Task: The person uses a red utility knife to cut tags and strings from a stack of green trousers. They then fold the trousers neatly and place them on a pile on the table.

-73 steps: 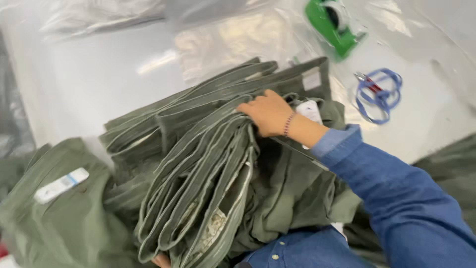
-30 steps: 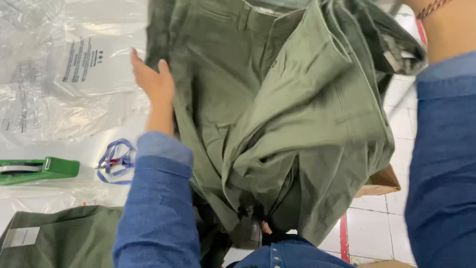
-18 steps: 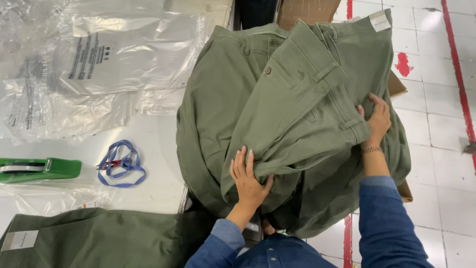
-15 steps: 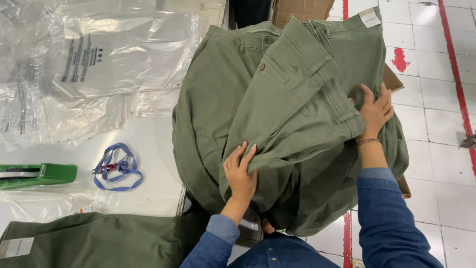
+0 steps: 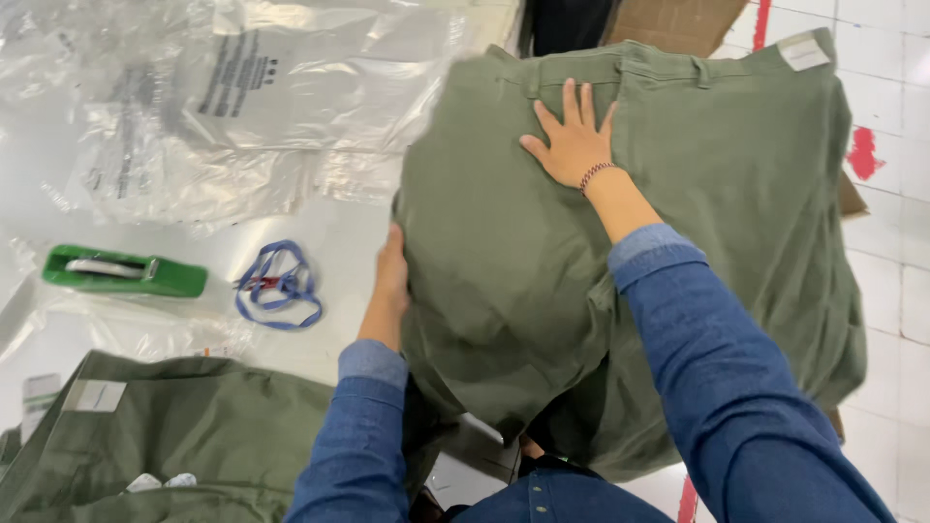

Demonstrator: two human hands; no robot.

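The olive garment stack [image 5: 504, 291] is pressed by the flat, spread right hand [image 5: 572, 140] at twelve o'clock, its nine o'clock edge gripped by the left hand [image 5: 390, 291].

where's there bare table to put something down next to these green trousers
Bare white table shows between the scissors and the olive garment stack, running up to the plastic bags. The far left is crowded: bags, the tape dispenser, and another folded garment below.

Hidden under the cloth

Left hand [image 5: 390, 291]: fingertips tucked behind the green garment pile [image 5: 504, 291]; at seven o'clock, a second green garment [image 5: 194, 436] runs off frame.
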